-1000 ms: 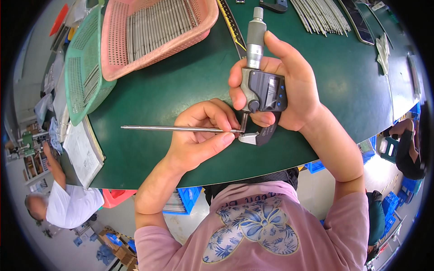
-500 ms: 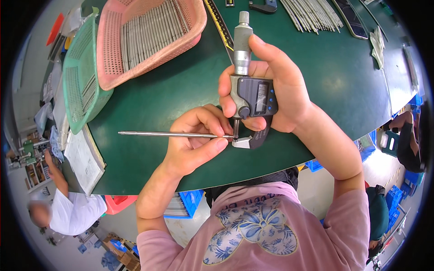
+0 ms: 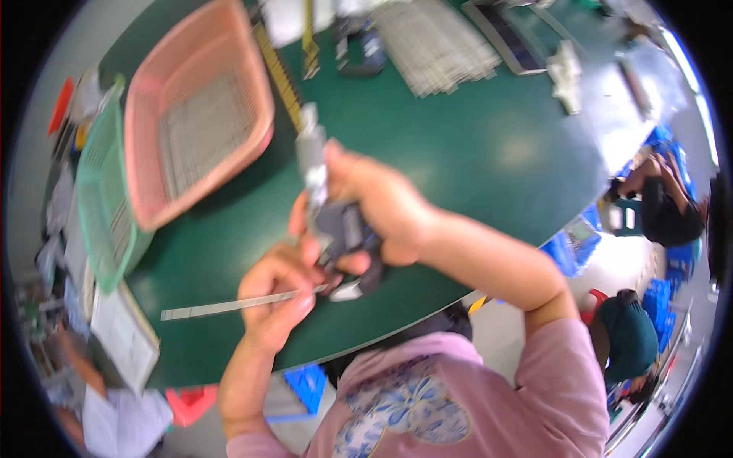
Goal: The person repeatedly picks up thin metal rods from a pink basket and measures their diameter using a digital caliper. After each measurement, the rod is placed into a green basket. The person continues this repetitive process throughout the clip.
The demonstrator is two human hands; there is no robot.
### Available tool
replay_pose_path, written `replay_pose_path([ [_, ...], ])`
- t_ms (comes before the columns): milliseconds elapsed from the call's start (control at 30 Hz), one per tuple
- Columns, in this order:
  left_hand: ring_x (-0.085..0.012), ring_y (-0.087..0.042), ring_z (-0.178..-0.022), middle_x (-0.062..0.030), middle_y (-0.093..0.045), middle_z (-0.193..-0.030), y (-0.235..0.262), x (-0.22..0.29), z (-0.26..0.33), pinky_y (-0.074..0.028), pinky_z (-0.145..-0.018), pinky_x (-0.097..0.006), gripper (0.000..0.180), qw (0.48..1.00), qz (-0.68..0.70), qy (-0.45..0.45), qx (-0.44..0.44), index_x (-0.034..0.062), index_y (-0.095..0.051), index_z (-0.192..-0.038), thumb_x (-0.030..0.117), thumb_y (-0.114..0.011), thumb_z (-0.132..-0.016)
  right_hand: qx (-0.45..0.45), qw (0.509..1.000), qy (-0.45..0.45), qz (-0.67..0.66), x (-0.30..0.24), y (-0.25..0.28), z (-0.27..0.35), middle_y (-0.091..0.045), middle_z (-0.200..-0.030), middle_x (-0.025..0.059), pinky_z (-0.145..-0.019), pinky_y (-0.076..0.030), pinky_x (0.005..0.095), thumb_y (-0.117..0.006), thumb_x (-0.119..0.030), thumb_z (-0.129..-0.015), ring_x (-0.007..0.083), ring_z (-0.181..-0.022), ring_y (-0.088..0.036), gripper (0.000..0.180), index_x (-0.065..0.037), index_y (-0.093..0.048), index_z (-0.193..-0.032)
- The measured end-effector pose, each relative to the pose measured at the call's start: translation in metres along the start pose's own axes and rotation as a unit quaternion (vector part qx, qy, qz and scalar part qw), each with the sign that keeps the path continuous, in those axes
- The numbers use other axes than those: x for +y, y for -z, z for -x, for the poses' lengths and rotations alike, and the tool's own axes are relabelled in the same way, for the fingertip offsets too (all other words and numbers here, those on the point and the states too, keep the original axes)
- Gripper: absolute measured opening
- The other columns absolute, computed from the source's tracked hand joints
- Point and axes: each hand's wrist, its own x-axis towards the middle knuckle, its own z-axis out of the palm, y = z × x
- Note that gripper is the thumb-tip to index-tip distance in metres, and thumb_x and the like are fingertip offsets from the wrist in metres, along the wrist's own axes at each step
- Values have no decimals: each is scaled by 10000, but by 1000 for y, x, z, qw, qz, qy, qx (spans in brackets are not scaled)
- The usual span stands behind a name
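A: Right hand (image 3: pixel 382 210) wrapped around the grey-and-black digital micrometer (image 3: pixel 336 229), barrel pointing up, held above the near edge of the green tabletop (image 3: pixel 473 130).

B: Left hand (image 3: pixel 279 294)?

A: Pinching the thin straight metal rod (image 3: pixel 229 306) level, one end fed into the micrometer's jaws, likely for gauging. The frame is blurred.

B: Stock?

A: Pink plastic basket (image 3: pixel 198 114) of rods, far-left side.

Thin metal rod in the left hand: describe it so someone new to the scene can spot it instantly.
Start at the green table, then drop to its near edge, where both hands meet. The left hand pinches a thin metal rod that juts out level toward the left; its right end meets the digital micrometer in the right hand. Unlike the rods piled in the pink basket, it is single and held above the table.
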Motion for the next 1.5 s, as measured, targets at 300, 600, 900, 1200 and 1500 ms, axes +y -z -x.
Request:
replay_pose_path([
  [300, -116, -453, -493, -42, -430, -540, 8, 18, 1, -373, -476, -231, 95, 984, 54, 162, 54, 7, -448, -727, -11, -451, -634, -126, 989, 59, 40, -4, 2, 9, -583, -689, 139, -354, -365, 208, -309, -574, -823, 133, -378, -457, 732, 70, -434, -1148],
  [600, -49, -327, -446, 42, -367, -531, 20, 23, 2, -257, -430, -217, 227, 961, -203, 185, -45, -4, -514, -867, -2, -537, -641, -189, 974, 124, 33, -3, 3, 10, -573, -710, 156, -360, -367, 225, -428, -412, -805, 148, -388, -463, 602, 74, -403, -1160],
  [900, -130, -491, -578, -76, -490, -717, 27, 34, -5, -416, -475, -259, 390, 989, 116, -71, 56, -3, -412, -1043, 152, -591, -733, -137, 986, 89, -29, 2, 2, 9, -589, -696, 152, -359, -375, 231, -435, -364, -814, 157, -372, -467, 470, 33, -500, -1057],
  [1200, -207, -559, -938, -137, -557, -960, 14, 6, -9, -493, -714, -280, 163, 990, 72, 3, 122, 43, -426, -967, 185, -460, -895, -97, 990, 78, 74, 7, -9, 3, -565, -677, 183, -318, -362, 233, -378, -470, -810, 161, -353, -442, 644, 85, -453, -1127],
  [1500, -301, -600, -874, -221, -548, -954, 21, 7, -8, -532, -689, -339, 172, 991, 94, 57, 73, 40, -395, -940, 210, -393, -912, 54, 991, 119, 28, -11, 4, 0, -575, -658, 145, -364, -383, 234, -197, -570, -840, 160, -354, -442, 715, 51, -545, -907],
])
